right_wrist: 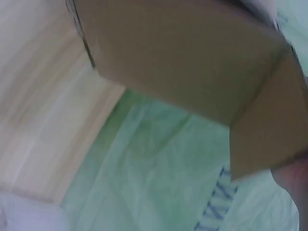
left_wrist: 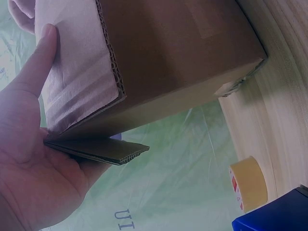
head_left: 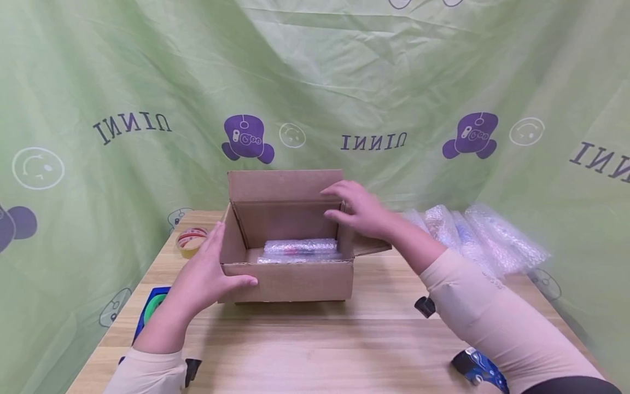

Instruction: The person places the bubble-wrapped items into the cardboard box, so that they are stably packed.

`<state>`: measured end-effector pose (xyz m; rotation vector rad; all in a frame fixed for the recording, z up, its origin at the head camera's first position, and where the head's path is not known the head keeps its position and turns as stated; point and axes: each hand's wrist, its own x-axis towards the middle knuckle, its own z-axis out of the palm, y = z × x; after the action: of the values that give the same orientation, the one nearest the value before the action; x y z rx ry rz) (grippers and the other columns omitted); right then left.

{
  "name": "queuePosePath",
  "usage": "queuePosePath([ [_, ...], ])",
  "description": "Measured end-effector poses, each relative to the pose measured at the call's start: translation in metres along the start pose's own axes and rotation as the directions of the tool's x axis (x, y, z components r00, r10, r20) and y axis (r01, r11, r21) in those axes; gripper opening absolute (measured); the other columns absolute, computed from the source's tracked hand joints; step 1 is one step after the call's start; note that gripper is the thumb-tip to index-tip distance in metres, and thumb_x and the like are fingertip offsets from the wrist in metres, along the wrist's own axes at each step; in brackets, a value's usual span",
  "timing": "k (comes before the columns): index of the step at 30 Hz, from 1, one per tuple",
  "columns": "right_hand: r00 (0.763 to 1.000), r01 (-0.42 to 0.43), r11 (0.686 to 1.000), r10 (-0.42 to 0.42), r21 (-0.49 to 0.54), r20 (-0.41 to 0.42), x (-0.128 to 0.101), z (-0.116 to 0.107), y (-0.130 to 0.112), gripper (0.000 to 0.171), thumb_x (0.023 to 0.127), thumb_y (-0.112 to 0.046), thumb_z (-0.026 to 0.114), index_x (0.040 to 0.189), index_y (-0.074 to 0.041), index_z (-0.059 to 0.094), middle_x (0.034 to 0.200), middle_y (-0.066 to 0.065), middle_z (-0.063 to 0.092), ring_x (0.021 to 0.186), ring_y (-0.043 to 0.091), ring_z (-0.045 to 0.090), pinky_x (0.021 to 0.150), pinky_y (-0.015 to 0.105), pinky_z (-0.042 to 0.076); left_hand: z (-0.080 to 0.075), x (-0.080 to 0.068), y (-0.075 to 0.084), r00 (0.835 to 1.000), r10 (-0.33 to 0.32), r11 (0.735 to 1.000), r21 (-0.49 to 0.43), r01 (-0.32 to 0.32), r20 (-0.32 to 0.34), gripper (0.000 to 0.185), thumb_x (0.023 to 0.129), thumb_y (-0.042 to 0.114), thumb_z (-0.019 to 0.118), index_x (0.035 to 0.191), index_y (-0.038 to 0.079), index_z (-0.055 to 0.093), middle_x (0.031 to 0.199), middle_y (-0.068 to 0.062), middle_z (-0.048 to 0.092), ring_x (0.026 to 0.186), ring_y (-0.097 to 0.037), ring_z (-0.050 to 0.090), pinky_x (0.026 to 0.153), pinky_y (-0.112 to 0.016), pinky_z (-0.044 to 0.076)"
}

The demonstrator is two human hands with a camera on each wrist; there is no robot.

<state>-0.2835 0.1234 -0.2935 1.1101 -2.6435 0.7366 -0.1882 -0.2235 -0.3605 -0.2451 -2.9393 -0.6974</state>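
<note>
Cardboard box [head_left: 287, 282] open, mid-table [head_left: 315, 350], bubble-wrapped item [head_left: 300, 249] inside. Left hand [head_left: 209, 276] flat against its left wall, thumb on the front edge, fingers straight. Right hand [head_left: 361, 210] at far-right corner, fingers relaxed, touching flap [head_left: 285, 186]. Tape roll [head_left: 191, 242] left of box.

From my head I look forward and down across the table [head_left: 315, 350] at the open cardboard box [head_left: 290, 282], seen whole at middle distance. My left wrist view sits tight against the box's left side [left_wrist: 183, 53], looking up along it. My right wrist view, blurred, looks up at the box [right_wrist: 192, 62] from close below its right side; all three share the box.
</note>
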Motion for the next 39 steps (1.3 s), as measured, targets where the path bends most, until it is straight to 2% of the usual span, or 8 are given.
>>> queuePosePath([
  [4, 0.987, -0.128, 0.992, 0.128, 0.008, -0.099, -0.003, -0.021, 0.019, 0.051, 0.095, -0.030, 0.063, 0.140, -0.008, 0.051, 0.142, 0.012, 0.051, 0.134, 0.030, 0.042, 0.114, 0.051, 0.033, 0.001, 0.000, -0.001, 1.000, 0.006, 1.000, 0.004, -0.006, -0.004, 0.145, 0.059, 0.079, 0.074, 0.158, 0.007, -0.003, 0.165, -0.014, 0.001, 0.146, -0.045, 0.021, 0.112, -0.064, 0.029],
  [8, 0.953, -0.251, 0.968, 0.245, -0.014, -0.175, -0.010, -0.039, 0.045, 0.054, 0.096, -0.032, 0.062, 0.141, -0.005, 0.049, 0.143, 0.016, 0.048, 0.133, 0.035, 0.042, 0.113, 0.055, 0.033, 0.001, 0.000, 0.000, 1.000, 0.003, 1.000, 0.001, -0.003, -0.003, 0.145, 0.058, 0.079, 0.075, 0.158, 0.007, -0.003, 0.165, -0.015, 0.002, 0.146, -0.046, 0.021, 0.111, -0.064, 0.029],
  [11, 0.922, -0.354, 0.933, 0.335, -0.067, -0.195, -0.018, -0.045, 0.066, 0.059, 0.096, -0.035, 0.062, 0.143, -0.003, 0.046, 0.145, 0.020, 0.045, 0.135, 0.038, 0.039, 0.113, 0.056, 0.032, 0.000, 0.000, 0.000, 1.000, -0.003, 1.000, -0.001, 0.003, 0.000, 0.146, 0.058, 0.079, 0.075, 0.158, 0.007, -0.003, 0.165, -0.016, 0.003, 0.145, -0.046, 0.022, 0.111, -0.064, 0.029],
  [14, 0.888, -0.449, 0.884, 0.425, -0.131, -0.175, -0.027, -0.045, 0.084, 0.063, 0.095, -0.036, 0.062, 0.143, 0.000, 0.044, 0.144, 0.024, 0.044, 0.135, 0.042, 0.038, 0.112, 0.058, 0.032, -0.001, 0.000, 0.000, 1.000, -0.007, 1.000, -0.001, 0.007, -0.001, 0.146, 0.058, 0.079, 0.075, 0.158, 0.007, -0.003, 0.165, -0.016, 0.003, 0.145, -0.046, 0.023, 0.111, -0.064, 0.030],
  [18, 0.846, -0.534, 0.823, 0.518, -0.196, -0.131, -0.041, -0.040, 0.101, 0.067, 0.094, -0.035, 0.062, 0.143, 0.005, 0.041, 0.142, 0.031, 0.043, 0.133, 0.047, 0.038, 0.111, 0.060, 0.032, -0.001, 0.000, 0.001, 1.000, -0.009, 1.000, -0.002, 0.009, 0.003, 0.146, 0.058, 0.080, 0.074, 0.158, 0.007, -0.003, 0.165, -0.016, 0.003, 0.145, -0.046, 0.023, 0.111, -0.064, 0.030],
  [26, 0.772, -0.611, 0.717, 0.633, -0.335, -0.053, -0.066, -0.019, 0.131, 0.080, 0.091, -0.044, 0.063, 0.143, 0.012, 0.036, 0.137, 0.039, 0.042, 0.125, 0.056, 0.042, 0.104, 0.065, 0.038, -0.002, -0.001, 0.000, 1.000, -0.009, 1.000, 0.002, 0.009, 0.005, 0.145, 0.059, 0.078, 0.075, 0.158, 0.008, -0.004, 0.165, -0.016, 0.003, 0.145, -0.047, 0.023, 0.110, -0.065, 0.030],
  [32, 0.727, -0.640, 0.690, 0.687, -0.340, 0.025, -0.085, 0.002, 0.150, 0.083, 0.090, -0.045, 0.063, 0.140, 0.015, 0.037, 0.136, 0.044, 0.040, 0.123, 0.061, 0.040, 0.102, 0.068, 0.037, -0.002, -0.002, 0.001, 1.000, -0.009, 1.000, 0.000, 0.009, 0.002, 0.145, 0.059, 0.077, 0.075, 0.158, 0.008, -0.004, 0.165, -0.015, 0.002, 0.145, -0.047, 0.023, 0.111, -0.065, 0.030],
  [39, 0.666, -0.689, 0.648, 0.743, -0.325, 0.069, -0.106, 0.020, 0.166, 0.080, 0.089, -0.042, 0.067, 0.134, 0.018, 0.041, 0.131, 0.047, 0.040, 0.121, 0.063, 0.038, 0.099, 0.070, 0.038, -0.001, -0.001, 0.002, 1.000, -0.007, 1.000, -0.001, 0.007, 0.004, 0.144, 0.059, 0.077, 0.075, 0.158, 0.007, -0.004, 0.165, -0.017, 0.003, 0.145, -0.046, 0.022, 0.111, -0.064, 0.030],
])
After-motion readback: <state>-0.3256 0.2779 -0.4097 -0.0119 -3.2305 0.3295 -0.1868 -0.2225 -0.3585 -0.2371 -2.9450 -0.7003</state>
